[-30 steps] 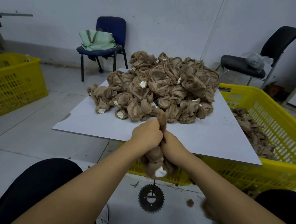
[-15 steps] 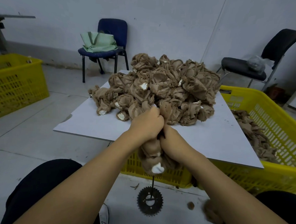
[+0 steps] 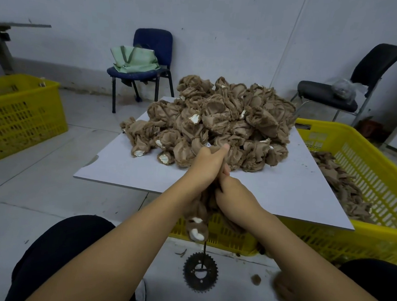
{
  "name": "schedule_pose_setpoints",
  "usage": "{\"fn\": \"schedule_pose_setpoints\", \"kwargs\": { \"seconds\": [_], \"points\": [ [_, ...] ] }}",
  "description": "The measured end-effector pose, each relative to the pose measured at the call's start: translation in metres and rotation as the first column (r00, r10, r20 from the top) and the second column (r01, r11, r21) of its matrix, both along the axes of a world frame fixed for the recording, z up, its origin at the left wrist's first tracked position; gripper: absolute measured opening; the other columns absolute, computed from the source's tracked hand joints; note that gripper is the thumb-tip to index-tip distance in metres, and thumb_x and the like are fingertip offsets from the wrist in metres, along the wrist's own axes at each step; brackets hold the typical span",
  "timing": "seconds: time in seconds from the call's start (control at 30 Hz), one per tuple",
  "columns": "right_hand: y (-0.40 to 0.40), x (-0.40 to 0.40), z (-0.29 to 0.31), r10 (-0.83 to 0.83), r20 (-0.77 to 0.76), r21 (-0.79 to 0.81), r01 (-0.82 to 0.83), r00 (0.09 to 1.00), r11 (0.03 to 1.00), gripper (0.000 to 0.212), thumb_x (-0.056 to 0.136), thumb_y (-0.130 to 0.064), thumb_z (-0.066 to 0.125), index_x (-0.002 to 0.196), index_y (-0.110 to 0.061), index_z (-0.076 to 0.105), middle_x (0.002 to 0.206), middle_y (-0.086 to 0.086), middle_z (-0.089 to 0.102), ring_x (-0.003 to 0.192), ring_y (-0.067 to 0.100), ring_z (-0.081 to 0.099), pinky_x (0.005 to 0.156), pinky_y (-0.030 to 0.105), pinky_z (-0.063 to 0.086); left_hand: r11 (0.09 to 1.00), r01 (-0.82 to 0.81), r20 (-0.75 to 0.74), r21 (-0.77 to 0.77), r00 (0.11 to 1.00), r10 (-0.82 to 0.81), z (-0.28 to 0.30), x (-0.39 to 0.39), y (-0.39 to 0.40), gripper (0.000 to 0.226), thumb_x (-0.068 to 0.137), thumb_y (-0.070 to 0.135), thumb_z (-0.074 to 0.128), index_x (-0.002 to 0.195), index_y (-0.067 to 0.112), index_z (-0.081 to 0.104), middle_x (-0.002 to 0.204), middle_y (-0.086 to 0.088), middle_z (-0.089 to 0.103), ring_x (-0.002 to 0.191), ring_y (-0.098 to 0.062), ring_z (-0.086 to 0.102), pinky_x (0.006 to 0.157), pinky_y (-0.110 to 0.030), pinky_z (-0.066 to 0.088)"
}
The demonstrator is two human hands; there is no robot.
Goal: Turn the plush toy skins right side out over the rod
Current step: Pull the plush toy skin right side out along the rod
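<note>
A brown plush skin [image 3: 197, 224] with white patches sits bunched over a thin dark rod [image 3: 204, 249] that rises from a toothed gear base [image 3: 200, 272] on the floor. My left hand [image 3: 207, 165] grips the upper part of the skin, thumb pointing up. Just below it, my right hand [image 3: 234, 198] grips the skin's right side. The rod's top is hidden inside the fabric and my hands. A heap of brown skins [image 3: 217, 123] lies on the white board [image 3: 127, 169] behind my hands.
A yellow crate [image 3: 357, 172] under and right of the board holds more brown skins. Another yellow crate [image 3: 22, 115] stands at the left. A blue chair [image 3: 152, 44] with a green bag and a black chair [image 3: 381, 65] stand by the wall. My knees flank the gear base.
Both hands have risen and moved away from me along the rod, drawing the skin upward. The left thumb now sticks up in front of the heap.
</note>
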State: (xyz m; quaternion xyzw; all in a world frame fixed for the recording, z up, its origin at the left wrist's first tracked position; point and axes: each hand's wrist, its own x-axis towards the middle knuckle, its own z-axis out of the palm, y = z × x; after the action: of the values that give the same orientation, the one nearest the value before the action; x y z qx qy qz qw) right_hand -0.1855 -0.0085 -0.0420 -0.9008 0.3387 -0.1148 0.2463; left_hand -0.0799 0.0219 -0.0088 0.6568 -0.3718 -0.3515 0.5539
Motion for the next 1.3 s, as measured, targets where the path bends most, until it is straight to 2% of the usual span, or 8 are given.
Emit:
{"fn": "schedule_pose_setpoints", "kwargs": {
  "seconds": [0.13, 0.3, 0.43, 0.6, 0.87, 1.1, 1.17, 1.3],
  "points": [
    [-0.001, 0.004, -0.004, 0.01, -0.033, -0.003, -0.01, 0.999, 1.0, 0.041, 0.094, -0.006, 0.041, 0.134, -0.011, 0.051, 0.164, -0.002, 0.018, 0.073, 0.016, 0.055, 0.057, 0.037, 0.044, 0.993, 0.032, -0.129, 0.115, 0.992, -0.017, -0.005, 0.004, -0.008, 0.053, 0.1, 0.03, 0.046, 0.105, -0.02, 0.061, 0.065, -0.019, 0.07, 0.073, -0.029, 0.067, 0.092, -0.047, 0.056],
    [0.0, 0.01, -0.026, -0.056, -0.113, 0.052, 0.062, 0.992, 0.997, 0.037, 0.099, -0.01, 0.041, 0.135, -0.014, 0.043, 0.133, 0.007, 0.052, 0.071, 0.014, 0.053, 0.06, 0.038, 0.047, 0.973, -0.026, -0.048, 0.23, 0.998, 0.038, -0.024, -0.002, -0.007, 0.016, 0.096, 0.013, 0.049, 0.097, -0.001, 0.057, 0.083, -0.017, 0.064, 0.082, -0.028, 0.062, 0.074, -0.036, 0.05],
    [0.0, 0.008, -0.026, -0.048, -0.143, 0.083, 0.06, 0.989, 0.995, 0.039, 0.099, -0.009, 0.041, 0.137, -0.015, 0.042, 0.136, 0.008, 0.052, 0.083, 0.016, 0.055, 0.072, 0.039, 0.052, 0.966, 0.024, -0.061, 0.256, 0.998, -0.009, -0.036, -0.002, -0.007, 0.034, 0.1, 0.018, 0.048, 0.118, -0.007, 0.061, 0.094, -0.017, 0.07, 0.097, -0.029, 0.064, 0.095, -0.043, 0.051],
    [0.002, 0.0, 0.0, 0.012, -0.115, 0.004, -0.012, 0.993, 1.0, 0.045, 0.097, -0.006, 0.041, 0.141, -0.012, 0.048, 0.165, -0.01, 0.009, 0.11, 0.014, 0.057, 0.058, 0.024, 0.036, 0.985, 0.085, -0.123, 0.152, 0.99, -0.066, -0.014, -0.002, -0.007, 0.056, 0.104, 0.037, 0.045, 0.078, -0.006, 0.071, 0.058, -0.005, 0.069, 0.077, -0.021, 0.065, 0.099, -0.043, 0.051],
    [0.011, 0.004, 0.016, -0.035, -0.232, -0.064, 0.021, 0.972, 0.998, 0.033, 0.101, -0.011, 0.04, 0.131, -0.005, 0.051, 0.145, 0.01, 0.045, 0.117, 0.027, 0.056, 0.081, 0.036, 0.045, 0.916, 0.329, -0.334, 0.229, 0.911, -0.243, -0.002, 0.015, -0.005, 0.074, 0.099, 0.044, 0.029, 0.074, -0.008, 0.076, 0.109, -0.032, 0.069, 0.12, -0.034, 0.059, 0.115, -0.037, 0.039],
    [0.016, 0.021, -0.026, -0.121, -0.425, 0.009, 0.138, 0.897, 0.99, 0.032, 0.098, -0.008, 0.046, 0.128, -0.014, 0.056, 0.099, 0.007, 0.058, 0.095, 0.016, 0.055, 0.081, 0.027, 0.038, 0.892, 0.215, -0.121, 0.397, 0.976, -0.182, -0.038, -0.001, -0.002, 0.035, 0.09, 0.027, 0.044, 0.072, 0.007, 0.066, 0.077, -0.013, 0.069, 0.074, -0.024, 0.062, 0.073, -0.034, 0.049],
    [0.009, 0.025, -0.04, -0.134, -0.3, -0.147, 0.093, 0.945, 0.985, 0.038, 0.098, -0.009, 0.047, 0.136, -0.011, 0.047, 0.11, 0.01, 0.057, 0.096, 0.022, 0.055, 0.075, 0.031, 0.044, 0.894, 0.218, -0.101, 0.392, 0.976, -0.193, -0.044, -0.002, -0.003, 0.036, 0.09, 0.025, 0.043, 0.074, 0.005, 0.068, 0.082, -0.013, 0.072, 0.076, -0.023, 0.064, 0.07, -0.033, 0.05],
    [0.003, -0.006, -0.029, -0.033, -0.239, -0.014, 0.031, 0.971, 0.999, 0.044, 0.097, -0.013, 0.048, 0.14, -0.013, 0.038, 0.127, 0.009, 0.055, 0.1, 0.032, 0.062, 0.083, 0.047, 0.054, 0.929, 0.173, -0.105, 0.327, 0.984, -0.146, -0.039, -0.004, -0.002, 0.038, 0.095, 0.03, 0.042, 0.084, 0.005, 0.068, 0.074, -0.007, 0.072, 0.074, -0.019, 0.065, 0.067, -0.033, 0.051]
  ]
}}
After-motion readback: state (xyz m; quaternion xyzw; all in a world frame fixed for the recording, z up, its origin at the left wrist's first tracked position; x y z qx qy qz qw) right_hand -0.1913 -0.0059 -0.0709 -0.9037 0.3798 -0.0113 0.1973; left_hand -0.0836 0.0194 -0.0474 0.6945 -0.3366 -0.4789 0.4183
